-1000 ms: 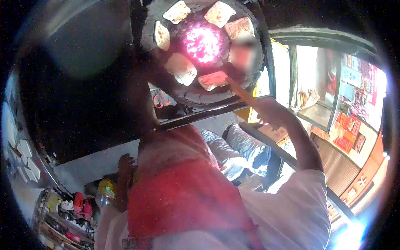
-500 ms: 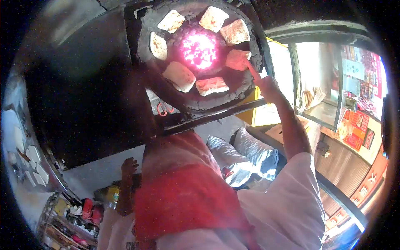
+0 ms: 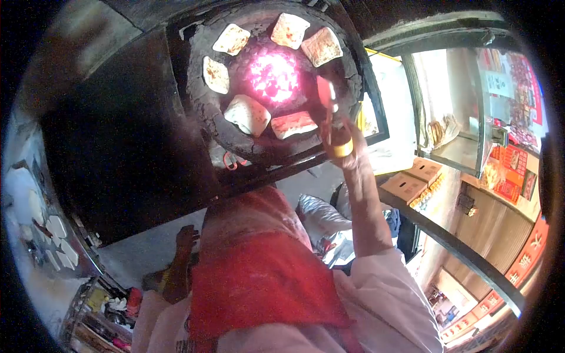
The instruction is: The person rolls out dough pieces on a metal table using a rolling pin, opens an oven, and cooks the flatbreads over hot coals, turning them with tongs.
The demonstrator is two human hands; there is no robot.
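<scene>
My right hand point(image 3: 347, 154) is closed over the near right rim of a round clay oven point(image 3: 206, 120). In its grip is a tool with a yellow end point(image 3: 342, 147), whose kind I cannot make out. Just beyond the fingers, a flatbread point(image 3: 325, 92) stands tilted and blurred; whether the tool or the fingers touch it is unclear. Several other flatbreads point(image 3: 248, 115) lie in a ring around the glowing coals point(image 3: 273, 75), some browned. My left hand point(image 3: 187, 236) hangs low beside the red apron point(image 3: 265, 282), dim, fingers loosely bent and apparently holding nothing.
Red-handled scissors point(image 3: 234, 160) lie by the oven's near edge. A dark counter point(image 3: 118, 170) spreads to the left. Silvery bags point(image 3: 321, 215) sit below the oven frame. Cardboard boxes point(image 3: 406, 187) and a glass window point(image 3: 453, 112) are on the right. Pale dough pieces point(image 3: 57, 226) lie far left.
My right hand has turned and drawn back toward me and to the left. The flatbread at the right, flat before, is now tipped up. The yellow end has come into sight.
</scene>
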